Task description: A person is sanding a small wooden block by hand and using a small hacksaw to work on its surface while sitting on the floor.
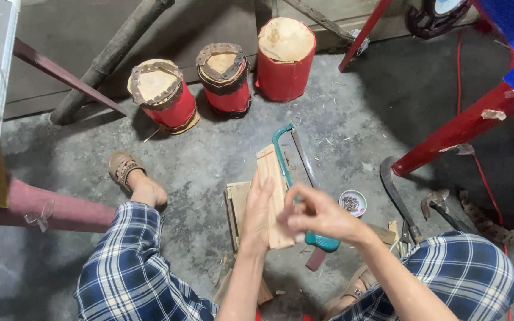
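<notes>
Between your knees on the concrete floor (352,125), your left hand (258,214) lies flat along the wooden slat (272,178), pressing rather than clasping it. Your right hand (316,214) hovers beside it with fingers loosely curled; I cannot tell whether they grasp the teal-handled hacksaw (290,163) lying just right of the slat. With fingers so near the blade, a slip could nick them, and the slat, propped on the small wooden frame (236,208), may skid under push.

Pale bare-wood slat (272,196), rough grey concrete floor (209,148)
</notes>
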